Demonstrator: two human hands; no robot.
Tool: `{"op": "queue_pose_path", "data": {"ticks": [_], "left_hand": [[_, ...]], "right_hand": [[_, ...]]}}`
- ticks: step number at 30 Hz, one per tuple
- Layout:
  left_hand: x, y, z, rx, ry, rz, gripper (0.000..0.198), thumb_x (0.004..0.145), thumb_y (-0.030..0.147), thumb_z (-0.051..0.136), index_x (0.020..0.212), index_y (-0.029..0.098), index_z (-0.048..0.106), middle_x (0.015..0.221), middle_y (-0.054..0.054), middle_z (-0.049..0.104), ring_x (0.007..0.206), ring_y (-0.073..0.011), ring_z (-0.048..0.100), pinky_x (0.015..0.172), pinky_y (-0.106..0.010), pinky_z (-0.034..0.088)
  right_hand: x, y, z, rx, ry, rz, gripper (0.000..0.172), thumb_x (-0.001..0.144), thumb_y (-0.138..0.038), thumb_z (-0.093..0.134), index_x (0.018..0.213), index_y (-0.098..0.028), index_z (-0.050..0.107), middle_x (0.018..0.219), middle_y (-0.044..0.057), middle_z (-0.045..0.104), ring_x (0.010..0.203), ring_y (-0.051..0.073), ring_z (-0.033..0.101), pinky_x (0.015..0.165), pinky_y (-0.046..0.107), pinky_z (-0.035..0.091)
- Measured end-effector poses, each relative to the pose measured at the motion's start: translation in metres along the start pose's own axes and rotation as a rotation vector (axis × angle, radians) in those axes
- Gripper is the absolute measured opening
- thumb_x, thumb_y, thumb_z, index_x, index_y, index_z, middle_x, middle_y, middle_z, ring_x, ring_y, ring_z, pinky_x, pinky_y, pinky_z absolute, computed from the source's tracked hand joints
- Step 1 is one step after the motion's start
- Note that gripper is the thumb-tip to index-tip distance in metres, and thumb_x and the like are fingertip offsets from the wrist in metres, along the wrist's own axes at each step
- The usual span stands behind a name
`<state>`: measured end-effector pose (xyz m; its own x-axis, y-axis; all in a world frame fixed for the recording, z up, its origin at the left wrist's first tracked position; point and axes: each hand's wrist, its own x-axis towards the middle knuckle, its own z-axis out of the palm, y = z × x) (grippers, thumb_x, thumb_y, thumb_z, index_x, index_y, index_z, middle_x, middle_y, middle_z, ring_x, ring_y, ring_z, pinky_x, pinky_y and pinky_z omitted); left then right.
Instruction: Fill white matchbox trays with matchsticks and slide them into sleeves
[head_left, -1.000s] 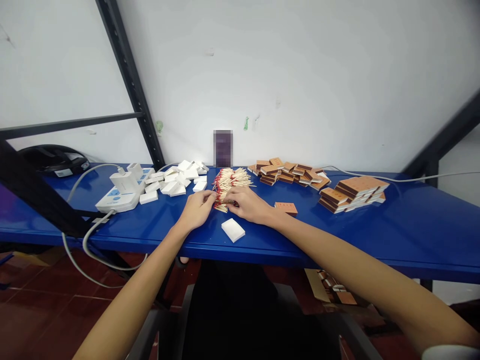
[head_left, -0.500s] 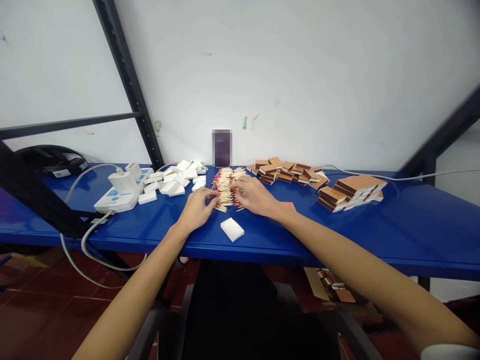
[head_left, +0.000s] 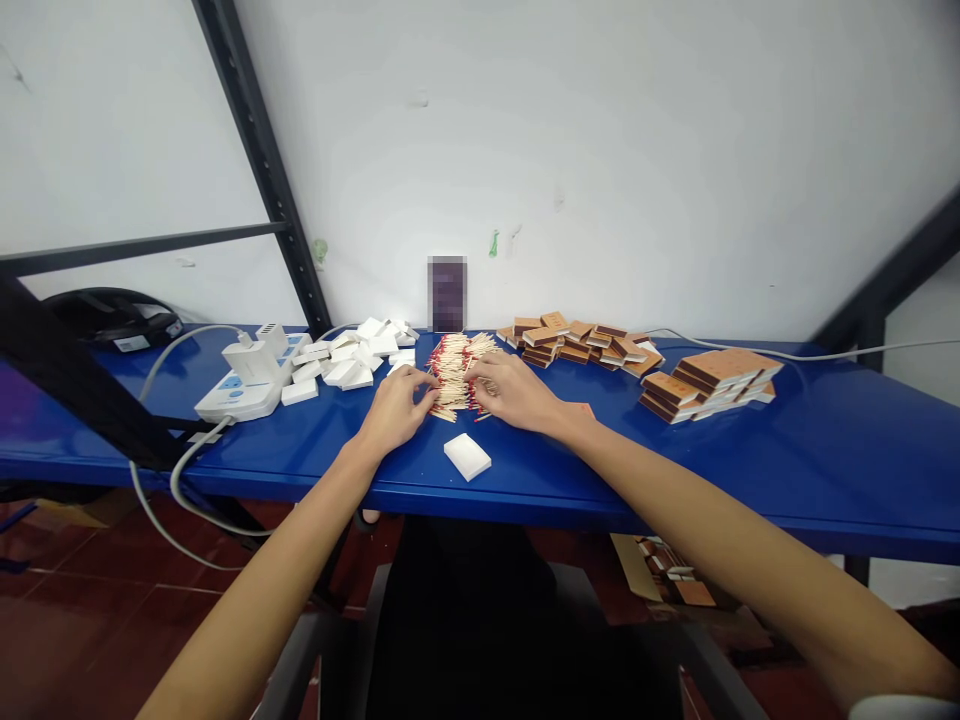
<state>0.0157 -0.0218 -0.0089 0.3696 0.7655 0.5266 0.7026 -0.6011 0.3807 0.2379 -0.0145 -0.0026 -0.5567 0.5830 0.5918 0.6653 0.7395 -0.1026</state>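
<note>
Matches [head_left: 452,372]: loose heap, pale sticks with red heads, flat on the blue table [head_left: 570,485], directly between the two hands; far end beyond the fingertips, toward the wall.

Left hand [head_left: 394,408]: at the near left edge of the heap, fingertips up against the sticks or just beside them; thumb and forefinger slightly parted; hold on any match, cannot tell.

Right hand [head_left: 516,392]: opposite, at the right edge of the heap; fingers bent inward over the match ends, thumb lower and a little apart; firm hold or mere contact, cannot tell.

White box [head_left: 468,456]: single, just in front of the heap on the person's side, apart from both hands.

Orange box [head_left: 582,408]: mostly hidden behind the right wrist.

Pile of white boxes [head_left: 349,358]: jumbled, left of the matches, beyond the left hand.

Brown matchboxes [head_left: 581,343]: loose pile, beyond the right hand, near the wall.

Stacked matchboxes [head_left: 712,382]: farther right, in block form, well apart from both hands.

Power strip [head_left: 238,397]: far left, with plugged-in white adapter.
</note>
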Motion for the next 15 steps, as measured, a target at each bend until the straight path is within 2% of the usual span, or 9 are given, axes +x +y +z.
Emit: {"op": "queue_pose_path", "data": {"ticks": [6, 15], "left_hand": [[-0.0058, 0.0022, -0.0045, 0.015, -0.054, 0.096, 0.017, 0.088, 0.028, 0.056, 0.088, 0.019, 0.071, 0.094, -0.006, 0.062, 0.089, -0.0226, 0.060, 0.085, -0.036, 0.046], [-0.0028, 0.0026, -0.0019, 0.061, -0.100, 0.116, 0.014, 0.089, 0.023, 0.058, 0.088, 0.019, 0.072, 0.095, -0.006, 0.062, 0.088, -0.0221, 0.060, 0.084, -0.037, 0.046]], "right_hand": [[-0.0015, -0.0021, 0.0004, -0.067, -0.049, 0.069, 0.012, 0.086, -0.018, 0.058, 0.086, -0.017, 0.071, 0.090, 0.007, 0.062, 0.091, 0.022, 0.055, 0.077, 0.034, 0.037], [-0.0024, -0.0029, 0.0056, -0.078, -0.117, 0.102, 0.020, 0.090, -0.027, 0.056, 0.079, -0.017, 0.070, 0.089, 0.007, 0.059, 0.089, 0.021, 0.053, 0.074, 0.032, 0.033]]}}
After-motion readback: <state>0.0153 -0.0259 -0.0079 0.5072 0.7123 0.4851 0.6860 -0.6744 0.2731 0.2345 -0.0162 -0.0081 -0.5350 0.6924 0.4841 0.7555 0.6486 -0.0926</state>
